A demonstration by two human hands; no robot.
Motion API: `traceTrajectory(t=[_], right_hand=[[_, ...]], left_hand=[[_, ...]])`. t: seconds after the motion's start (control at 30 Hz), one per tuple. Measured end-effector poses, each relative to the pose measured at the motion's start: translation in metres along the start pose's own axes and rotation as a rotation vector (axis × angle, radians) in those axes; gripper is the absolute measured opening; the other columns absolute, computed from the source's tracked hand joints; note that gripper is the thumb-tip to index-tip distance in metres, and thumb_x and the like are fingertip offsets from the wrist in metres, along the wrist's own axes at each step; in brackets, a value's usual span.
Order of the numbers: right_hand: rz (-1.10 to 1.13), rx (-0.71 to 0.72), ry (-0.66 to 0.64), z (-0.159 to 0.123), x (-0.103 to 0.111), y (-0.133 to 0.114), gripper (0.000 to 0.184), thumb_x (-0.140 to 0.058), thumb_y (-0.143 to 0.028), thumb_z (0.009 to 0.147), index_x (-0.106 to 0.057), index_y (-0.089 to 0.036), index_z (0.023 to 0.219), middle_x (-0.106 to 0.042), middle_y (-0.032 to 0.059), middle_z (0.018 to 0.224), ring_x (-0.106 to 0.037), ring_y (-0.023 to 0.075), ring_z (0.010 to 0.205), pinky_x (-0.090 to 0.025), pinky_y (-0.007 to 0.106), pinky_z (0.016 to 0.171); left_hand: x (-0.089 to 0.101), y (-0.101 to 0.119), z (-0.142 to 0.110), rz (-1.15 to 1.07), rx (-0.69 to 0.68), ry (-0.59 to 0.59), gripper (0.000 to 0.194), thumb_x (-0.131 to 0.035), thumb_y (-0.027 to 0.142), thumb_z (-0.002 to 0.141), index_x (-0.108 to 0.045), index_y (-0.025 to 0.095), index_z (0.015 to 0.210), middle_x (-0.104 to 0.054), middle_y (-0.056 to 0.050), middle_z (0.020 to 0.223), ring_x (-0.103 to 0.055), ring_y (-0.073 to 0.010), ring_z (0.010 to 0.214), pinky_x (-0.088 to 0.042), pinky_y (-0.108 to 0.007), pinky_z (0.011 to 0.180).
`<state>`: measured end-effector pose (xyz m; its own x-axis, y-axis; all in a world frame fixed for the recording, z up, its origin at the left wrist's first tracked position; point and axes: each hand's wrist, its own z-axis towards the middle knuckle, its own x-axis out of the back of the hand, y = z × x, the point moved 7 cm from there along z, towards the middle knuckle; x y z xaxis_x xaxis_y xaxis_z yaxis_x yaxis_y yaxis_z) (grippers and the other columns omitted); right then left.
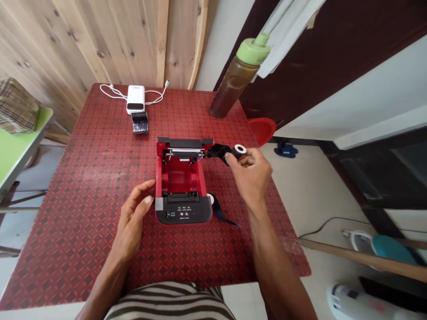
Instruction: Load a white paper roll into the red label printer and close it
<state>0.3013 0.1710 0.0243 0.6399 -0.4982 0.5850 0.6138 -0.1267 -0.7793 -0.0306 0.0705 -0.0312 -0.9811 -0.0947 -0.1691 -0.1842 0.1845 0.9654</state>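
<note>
A red and black label printer (183, 209) sits on the table with its lid raised and its red inner bay bare. My right hand (251, 180) pinches a roll of black ribbon (237, 152) with a white core, to the right of the lid. Black film from this roll reaches toward the roller at the lid. My left hand (132, 218) rests at the printer's left side, fingers apart and holding nothing; whether the fingertips touch the casing I cannot tell. Partly hidden behind the printer's right front corner is another white-cored piece with a dark ribbon tail (220, 211).
On the red patterned table (96, 200), a white power bank (136, 98) with cables lies at the back, a dark strip-like piece (140, 123) before it. A tall brown bottle (236, 75) with a green cap stands back right. A red stool (262, 131) is beyond the right edge.
</note>
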Motion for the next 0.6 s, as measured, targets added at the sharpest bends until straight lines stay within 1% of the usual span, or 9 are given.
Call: traceTrajectory(t=[0.07, 0.17, 0.23, 0.3, 0.37, 0.5, 0.6], right_hand=[[-0.035, 0.04, -0.085, -0.008, -0.018, 0.001, 0.028, -0.076, -0.05, 0.085, -0.062, -0.027, 0.09, -0.06, -0.0054, 0.064, -0.057, 0.0191, 0.062, -0.04, 0.035, 0.067], [0.001, 0.102, -0.282, -0.024, -0.04, 0.0, 0.028, -0.075, -0.052, 0.086, -0.066, -0.027, 0.094, -0.063, -0.0046, 0.066, -0.061, 0.0199, 0.062, -0.043, 0.034, 0.067], [0.034, 0.139, -0.4, -0.033, -0.049, -0.001, 0.027, -0.073, -0.052, 0.089, -0.067, -0.027, 0.097, -0.067, -0.0036, 0.07, -0.063, 0.0195, 0.063, -0.045, 0.033, 0.067], [0.052, 0.166, -0.477, -0.036, -0.053, 0.0, 0.024, -0.071, -0.049, 0.09, -0.067, -0.027, 0.098, -0.072, -0.0019, 0.076, -0.065, 0.0196, 0.066, -0.047, 0.032, 0.067], [0.054, 0.184, -0.52, -0.035, -0.054, 0.001, 0.021, -0.071, -0.045, 0.09, -0.066, -0.027, 0.099, -0.074, -0.0006, 0.079, -0.067, 0.0201, 0.069, -0.047, 0.032, 0.069], [0.038, 0.2, -0.57, -0.033, -0.055, 0.003, 0.019, -0.073, -0.041, 0.089, -0.064, -0.026, 0.097, -0.073, 0.0005, 0.079, -0.067, 0.0217, 0.072, -0.047, 0.034, 0.071], [0.037, 0.194, -0.598, -0.034, -0.054, 0.004, 0.022, -0.075, -0.037, 0.09, -0.067, -0.025, 0.107, -0.075, 0.001, 0.084, -0.069, 0.0223, 0.075, -0.049, 0.034, 0.073]], left_hand=[[0.001, 0.001, 0.001, 0.015, 0.001, 0.023, 0.052, -0.073, 0.057, 0.105, -0.076, 0.025, 0.146, -0.078, -0.012, 0.148, -0.071, -0.0372, 0.139, -0.052, -0.05, 0.12], [0.001, 0.002, 0.001, 0.026, -0.01, 0.038, 0.052, -0.075, 0.057, 0.103, -0.078, 0.025, 0.144, -0.079, -0.012, 0.145, -0.073, -0.037, 0.135, -0.055, -0.05, 0.117], [0.001, 0.002, 0.002, 0.022, -0.008, 0.026, 0.05, -0.074, 0.056, 0.105, -0.078, 0.026, 0.145, -0.079, -0.012, 0.146, -0.074, -0.036, 0.133, -0.055, -0.049, 0.116], [0.001, 0.001, 0.002, 0.007, -0.003, 0.009, 0.047, -0.074, 0.053, 0.106, -0.077, 0.027, 0.145, -0.078, -0.011, 0.147, -0.075, -0.0347, 0.131, -0.054, -0.049, 0.117], [0.001, 0.0, 0.002, -0.008, 0.0, 0.001, 0.046, -0.074, 0.052, 0.107, -0.077, 0.027, 0.145, -0.078, -0.011, 0.148, -0.075, -0.0341, 0.133, -0.052, -0.049, 0.12], [0.001, 0.0, 0.003, -0.009, 0.0, 0.012, 0.045, -0.075, 0.052, 0.106, -0.078, 0.027, 0.144, -0.079, -0.011, 0.145, -0.072, -0.0345, 0.138, -0.051, -0.049, 0.123], [0.001, 0.001, 0.003, -0.003, 0.007, 0.017, 0.046, -0.076, 0.053, 0.105, -0.078, 0.026, 0.143, -0.08, -0.011, 0.144, -0.072, -0.0346, 0.139, -0.052, -0.049, 0.122]])
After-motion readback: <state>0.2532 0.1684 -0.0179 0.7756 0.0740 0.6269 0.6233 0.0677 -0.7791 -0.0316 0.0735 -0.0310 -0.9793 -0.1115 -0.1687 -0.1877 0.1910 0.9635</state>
